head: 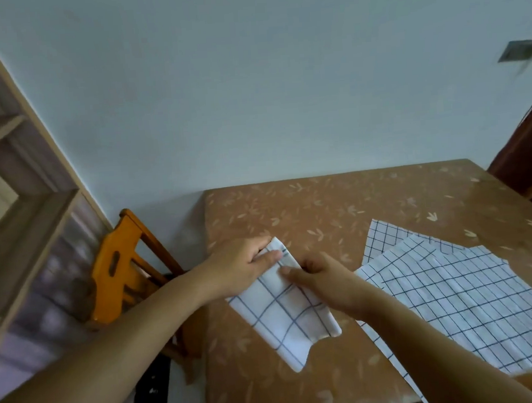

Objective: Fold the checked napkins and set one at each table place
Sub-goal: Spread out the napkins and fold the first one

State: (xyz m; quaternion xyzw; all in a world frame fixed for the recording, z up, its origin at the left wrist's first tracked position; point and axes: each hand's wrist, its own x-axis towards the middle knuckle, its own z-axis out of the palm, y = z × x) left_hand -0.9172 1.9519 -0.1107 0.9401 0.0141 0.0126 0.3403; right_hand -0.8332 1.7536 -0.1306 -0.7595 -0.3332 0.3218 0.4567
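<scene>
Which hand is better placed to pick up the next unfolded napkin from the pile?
The right hand, probably. Both hands pinch the folded napkin, but the unfolded napkins lie on the table just beside the right forearm, while the left hand would have to cross over.

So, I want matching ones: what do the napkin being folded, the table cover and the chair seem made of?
The napkin: likely thin woven cloth, matte white with dark checks; it creases and drapes softly.
The table cover: probably vinyl or oilcloth, brown leaf print with a faint sheen.
The chair: seemingly wood, orange varnish with slight gloss, though blurred.
</scene>
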